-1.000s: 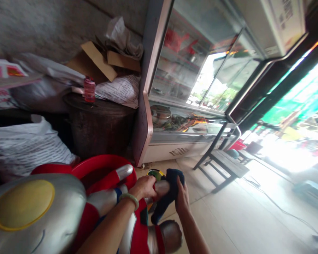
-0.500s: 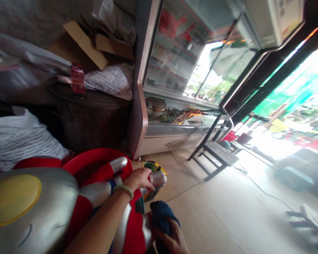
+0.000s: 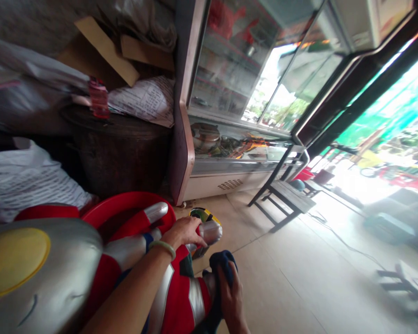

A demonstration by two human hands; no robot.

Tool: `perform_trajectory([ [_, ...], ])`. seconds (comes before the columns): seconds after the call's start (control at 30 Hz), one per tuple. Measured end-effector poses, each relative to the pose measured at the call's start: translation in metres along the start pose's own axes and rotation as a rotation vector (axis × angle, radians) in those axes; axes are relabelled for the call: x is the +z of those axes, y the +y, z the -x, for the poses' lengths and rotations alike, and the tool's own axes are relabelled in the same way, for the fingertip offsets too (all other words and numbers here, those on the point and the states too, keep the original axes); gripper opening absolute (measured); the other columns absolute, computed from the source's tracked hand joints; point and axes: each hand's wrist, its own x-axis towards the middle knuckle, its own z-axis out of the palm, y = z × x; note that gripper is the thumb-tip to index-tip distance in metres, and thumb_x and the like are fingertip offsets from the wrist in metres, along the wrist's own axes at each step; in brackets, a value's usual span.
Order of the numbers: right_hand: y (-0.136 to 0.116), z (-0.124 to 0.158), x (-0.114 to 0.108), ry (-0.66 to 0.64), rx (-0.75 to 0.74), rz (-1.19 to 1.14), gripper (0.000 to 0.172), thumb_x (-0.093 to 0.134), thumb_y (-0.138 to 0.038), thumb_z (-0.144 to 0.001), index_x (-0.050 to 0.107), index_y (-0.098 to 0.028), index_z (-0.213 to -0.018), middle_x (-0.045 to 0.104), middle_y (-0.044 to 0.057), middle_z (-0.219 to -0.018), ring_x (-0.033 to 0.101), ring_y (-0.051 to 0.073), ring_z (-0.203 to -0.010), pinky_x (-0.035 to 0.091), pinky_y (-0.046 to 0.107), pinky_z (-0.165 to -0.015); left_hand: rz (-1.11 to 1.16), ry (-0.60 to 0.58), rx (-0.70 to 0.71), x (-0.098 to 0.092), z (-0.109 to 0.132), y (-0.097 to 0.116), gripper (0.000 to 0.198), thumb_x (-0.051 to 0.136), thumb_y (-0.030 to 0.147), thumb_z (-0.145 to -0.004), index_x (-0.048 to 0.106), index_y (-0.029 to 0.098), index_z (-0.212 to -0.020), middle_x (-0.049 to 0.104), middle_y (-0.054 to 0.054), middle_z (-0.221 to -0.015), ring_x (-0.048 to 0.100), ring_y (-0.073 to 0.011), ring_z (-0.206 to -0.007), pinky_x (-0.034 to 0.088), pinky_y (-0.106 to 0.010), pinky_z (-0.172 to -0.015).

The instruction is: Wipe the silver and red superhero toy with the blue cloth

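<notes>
Two hands work on a silver-and-red figure [image 3: 132, 273] at lower left. Left hand [image 3: 186, 230], wrist bearing a pale bangle [image 3: 163, 248], closes around the figure's silver arm [image 3: 209, 232], forearm reaching in from below. Right hand [image 3: 231, 297], fingers curled, presses a dark blue cloth [image 3: 221, 266] against the figure's lower body. No writing is legible; the printed sacks are blurred.

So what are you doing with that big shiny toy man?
A person is handling a big silver and red figure. The left hand, with a pale green bangle on its wrist, grips the figure's silver arm. The right hand presses a dark blue cloth against the figure lower down. A red basin sits behind it, and a glass-fronted cabinet stands farther back on the tiled floor.
</notes>
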Motion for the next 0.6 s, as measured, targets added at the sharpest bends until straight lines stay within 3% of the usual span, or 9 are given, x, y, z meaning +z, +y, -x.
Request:
perform_trajectory([
  [0.17,-0.002,-0.01,-0.021,0.078,0.176,-0.152,0.072,0.063,-0.082,-0.08,0.081,-0.022,-0.115,0.082,0.01,-0.111,0.074,0.035,-0.113,0.063,0.042,-0.09,0.047,-0.001,-0.01,0.001,0.004,0.004,0.073,0.091,0.041,-0.076,0.067,0.008,-0.136,0.07,-0.022,-0.133,0.064,-0.0411,-0.129,0.051,-0.048,-0.11],
  [0.3,-0.036,-0.019,-0.036,0.138,0.214,-0.217,0.079,0.071,-0.08,-0.076,0.076,-0.022,-0.13,0.083,0.008,-0.105,0.074,0.035,-0.109,0.061,0.041,-0.087,0.125,0.072,-0.006,-0.006,0.005,0.006,0.065,0.081,0.035,-0.089,0.061,0.008,-0.144,0.069,-0.021,-0.138,0.063,-0.035,-0.133,0.05,-0.042,-0.112],
  [0.47,-0.085,-0.023,-0.052,0.1,0.033,-0.17,0.079,0.07,-0.074,-0.082,0.067,-0.024,-0.143,0.082,0.008,-0.11,0.074,0.037,-0.108,0.061,0.043,-0.088,0.184,0.418,-0.058,-0.033,0.03,0.015,0.048,0.062,0.024,-0.102,0.057,0.008,-0.147,0.065,-0.018,-0.145,0.06,-0.0302,-0.138,0.043,-0.041,-0.119],
  [0.6,-0.095,-0.018,-0.067,0.044,-0.083,-0.111,0.082,0.062,-0.07,-0.09,0.054,-0.022,-0.156,0.081,0.014,-0.111,0.076,0.041,-0.103,0.063,0.049,-0.082,0.36,0.729,-0.019,-0.034,0.068,0.009,0.043,0.051,0.028,-0.103,0.061,0.013,-0.142,0.071,-0.012,-0.136,0.067,-0.021,-0.126,0.05,-0.038,-0.114],
])
